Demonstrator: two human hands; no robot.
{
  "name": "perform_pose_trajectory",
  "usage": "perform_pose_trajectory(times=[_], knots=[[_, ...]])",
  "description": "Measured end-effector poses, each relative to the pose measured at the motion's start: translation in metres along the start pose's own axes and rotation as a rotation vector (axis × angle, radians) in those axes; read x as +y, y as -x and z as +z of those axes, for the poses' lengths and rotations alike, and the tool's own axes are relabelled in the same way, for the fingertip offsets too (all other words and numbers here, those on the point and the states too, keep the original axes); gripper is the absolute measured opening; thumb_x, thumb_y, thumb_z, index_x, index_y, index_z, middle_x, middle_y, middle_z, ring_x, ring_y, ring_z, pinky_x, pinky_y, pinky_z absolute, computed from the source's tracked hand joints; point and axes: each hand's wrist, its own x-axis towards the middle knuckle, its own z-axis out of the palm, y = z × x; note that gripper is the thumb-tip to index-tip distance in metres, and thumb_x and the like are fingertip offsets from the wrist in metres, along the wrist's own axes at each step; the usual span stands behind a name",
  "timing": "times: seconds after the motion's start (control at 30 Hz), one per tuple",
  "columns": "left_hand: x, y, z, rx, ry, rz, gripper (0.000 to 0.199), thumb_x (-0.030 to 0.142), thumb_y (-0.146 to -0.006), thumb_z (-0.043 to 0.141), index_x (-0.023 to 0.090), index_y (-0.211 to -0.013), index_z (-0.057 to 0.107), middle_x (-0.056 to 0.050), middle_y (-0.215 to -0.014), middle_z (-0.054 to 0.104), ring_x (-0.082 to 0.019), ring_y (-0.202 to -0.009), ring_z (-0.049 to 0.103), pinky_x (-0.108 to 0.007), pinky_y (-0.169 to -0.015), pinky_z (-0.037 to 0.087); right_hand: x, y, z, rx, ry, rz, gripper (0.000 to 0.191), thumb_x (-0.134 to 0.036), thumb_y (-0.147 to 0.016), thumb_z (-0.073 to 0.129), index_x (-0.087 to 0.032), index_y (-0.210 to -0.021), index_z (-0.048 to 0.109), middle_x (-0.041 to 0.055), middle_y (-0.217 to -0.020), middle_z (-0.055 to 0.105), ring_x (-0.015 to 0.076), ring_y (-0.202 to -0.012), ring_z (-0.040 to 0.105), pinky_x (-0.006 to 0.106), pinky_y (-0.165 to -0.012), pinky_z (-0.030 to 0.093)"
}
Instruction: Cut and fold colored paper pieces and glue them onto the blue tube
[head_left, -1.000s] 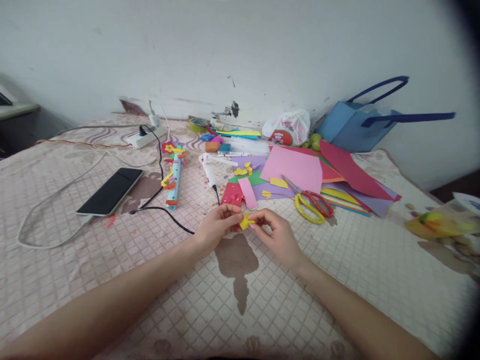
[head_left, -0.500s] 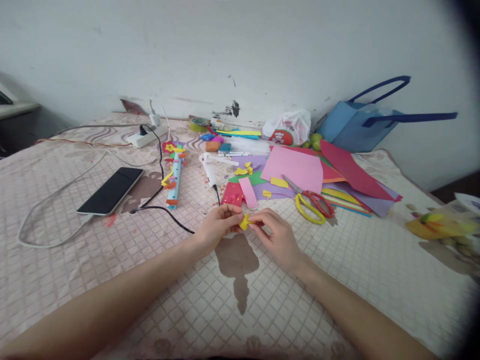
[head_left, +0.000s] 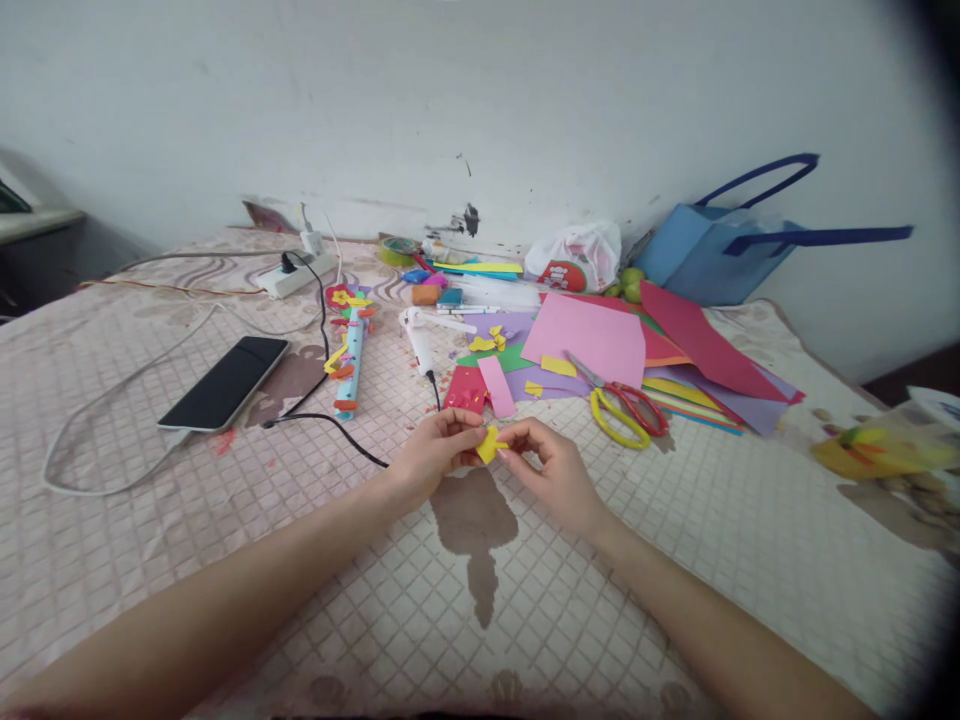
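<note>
Yellow paper scrap [head_left: 490,443] sits pinched between my left hand [head_left: 435,455] and right hand [head_left: 551,470], fingertips of both closed on it above the middle of the bed cover [head_left: 150,540]. Going left to right, phone [head_left: 223,382], decorated blue stick [head_left: 349,360], scissors [head_left: 626,410] and paper sheets [head_left: 592,340] crowd the far edge. I judge the piece half-shaped, not yet attached; the near edge leaves room.

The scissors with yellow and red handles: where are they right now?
In the head view the scissors lie right of centre, blades on the pink paper sheet, handles on the quilted cover, just beyond the right hand.
</note>
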Motion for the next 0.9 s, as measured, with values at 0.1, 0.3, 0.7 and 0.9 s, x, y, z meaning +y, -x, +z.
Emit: perform_pose_trajectory(times=[0.1, 0.3, 0.7, 0.9], knots=[[0.0012, 0.0007, 0.0004, 0.005, -0.001, -0.008, 0.027, 0.023, -0.066, 0.072, 0.013, -0.084, 0.055, -0.002, -0.075, 0.061, -0.010, -0.064, 0.060, -0.023, -0.060, 0.048, 0.0005, 0.0005, 0.0000, 0.019, 0.081, -0.066, 0.011, -0.014, -0.081, 0.053, -0.021, -0.088, 0.059, 0.0020, -0.083, 0.061, 0.0150, -0.076, 0.057, 0.029, -0.071, 0.046], [0.0026, 0.0017, 0.0009, -0.006, 0.005, -0.018, 0.023, 0.021, -0.069, 0.070, 0.013, -0.084, 0.055, -0.003, -0.075, 0.062, -0.010, -0.062, 0.060, -0.021, -0.058, 0.048, -0.0001, 0.0012, -0.0003, 0.036, 0.168, -0.155, 0.014, -0.013, -0.082, 0.052, -0.021, -0.091, 0.058, 0.0023, -0.085, 0.061, 0.0144, -0.076, 0.057, 0.029, -0.071, 0.047], [0.0035, 0.0017, 0.0014, -0.002, 0.014, -0.025, 0.022, 0.020, -0.069, 0.069, 0.012, -0.084, 0.054, -0.003, -0.074, 0.062, -0.010, -0.062, 0.060, -0.021, -0.058, 0.048, 0.0044, -0.0004, -0.0008, 0.059, 0.253, -0.298, 0.016, -0.013, -0.085, 0.049, -0.022, -0.092, 0.059, 0.0041, -0.085, 0.062, 0.0170, -0.083, 0.058, 0.032, -0.075, 0.048], [0.0022, 0.0007, 0.0004, -0.001, 0.008, -0.023, 0.025, 0.022, -0.068, 0.071, 0.012, -0.084, 0.054, -0.003, -0.074, 0.061, -0.009, -0.062, 0.059, -0.021, -0.057, 0.047, 0.0059, -0.0002, -0.0017, 0.033, 0.273, -0.328, 0.015, -0.013, -0.085, 0.048, -0.022, -0.091, 0.058, 0.0048, -0.086, 0.058, 0.0175, -0.083, 0.056, 0.033, -0.074, 0.048]])
